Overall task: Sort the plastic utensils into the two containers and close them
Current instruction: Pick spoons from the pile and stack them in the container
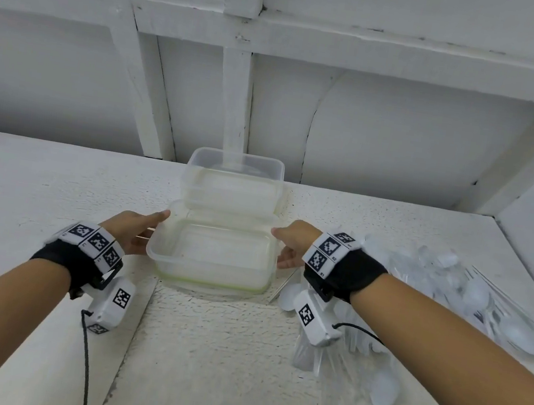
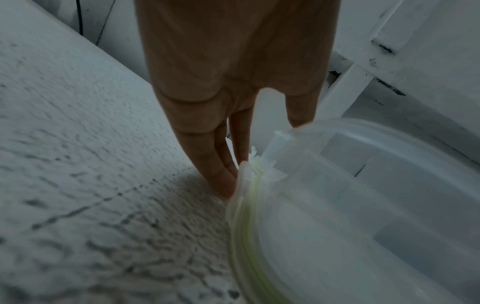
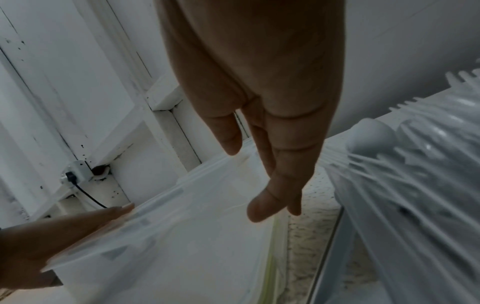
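While both hands' straight fingers (image 2: 223, 181) press the container (image 1: 213, 256) sides, keep pressure even so it sits flat on the counter (image 1: 220, 350).

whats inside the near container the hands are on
No utensils show inside the near container, only its pale bottom. The utensils lie piled to its right. Parts of its end walls are hidden by the hands.

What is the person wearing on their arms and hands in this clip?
Forearms and hands are bare, no sleeves or gloves. The left wrist and right wrist each carry a black wrap with white blocks printed with black-and-white square markers, plus a white camera unit trailing a black cable.
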Motion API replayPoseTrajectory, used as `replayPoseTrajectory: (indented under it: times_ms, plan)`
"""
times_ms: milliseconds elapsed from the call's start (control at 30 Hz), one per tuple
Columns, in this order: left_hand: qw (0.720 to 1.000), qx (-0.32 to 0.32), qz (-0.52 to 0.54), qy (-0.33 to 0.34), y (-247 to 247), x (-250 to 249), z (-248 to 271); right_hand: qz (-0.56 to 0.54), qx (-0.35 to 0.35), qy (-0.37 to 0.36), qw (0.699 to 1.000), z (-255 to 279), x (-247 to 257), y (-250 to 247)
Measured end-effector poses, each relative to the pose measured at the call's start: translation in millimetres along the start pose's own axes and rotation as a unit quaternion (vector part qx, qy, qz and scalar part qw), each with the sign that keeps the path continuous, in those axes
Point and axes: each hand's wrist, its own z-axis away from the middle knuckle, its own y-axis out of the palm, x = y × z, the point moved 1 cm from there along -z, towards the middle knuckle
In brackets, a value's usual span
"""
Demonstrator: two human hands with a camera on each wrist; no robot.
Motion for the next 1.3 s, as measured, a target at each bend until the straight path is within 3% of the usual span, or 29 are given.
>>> replayPoseTrajectory:
  times_ms: [100, 167, 267, 333, 400, 500, 600, 700, 867, 1100, 1300]
  plan:
    - [0.999, -0.002, -0.037, 0.005, -4.0, 1.0, 4.1, 0.004, 0.013, -0.014, 1.0, 12.2, 0.7, -12.4]
    - [0.992, -0.054, -0.107, 0.047, -4.7, -1.4, 9.9, 0.015, 0.017, -0.048, 0.999, 26.0, 1.9, -28.7]
    - [0.944, -0.178, -0.197, 0.198, 5.2, -10.9, 34.2, 0.08, 0.022, -0.132, 0.988, 53.9, -6.0, -59.4]
    - [0.915, -0.204, -0.197, 0.288, 23.5, -17.5, 61.1, 0.186, 0.015, -0.189, 0.964, 73.7, -21.0, -77.8]
    - [0.897, -0.176, -0.203, 0.352, 48.2, -19.8, 86.0, 0.32, -0.009, -0.228, 0.919, 87.0, -41.3, -90.9]
    - [0.88, -0.072, -0.243, 0.402, 96.2, -15.0, 109.7, 0.427, -0.016, -0.246, 0.87, 88.3, -76.6, -96.7]
    - [0.85, 0.018, -0.322, 0.416, 149.6, -0.1, 114.0, 0.516, 0.001, -0.225, 0.826, 77.2, -105.7, -88.7]
    - [0.83, 0.056, -0.364, 0.419, 190.1, 14.9, 109.2, 0.589, 0.029, -0.197, 0.783, 66.7, -120.4, -77.5]
    - [0.817, 0.074, -0.413, 0.396, 213.2, 22.0, 101.6, 0.596, 0.023, -0.206, 0.776, 56.9, -130.6, -92.4]
    - [0.802, 0.131, -0.502, 0.296, 216.6, 28.1, 96.3, 0.581, 0.005, -0.236, 0.779, 52.8, -145.8, -130.7]
    - [0.819, 0.128, -0.477, 0.292, 215.6, 25.1, 98.2, 0.567, -0.014, -0.241, 0.787, 49.1, -150.8, -150.2]
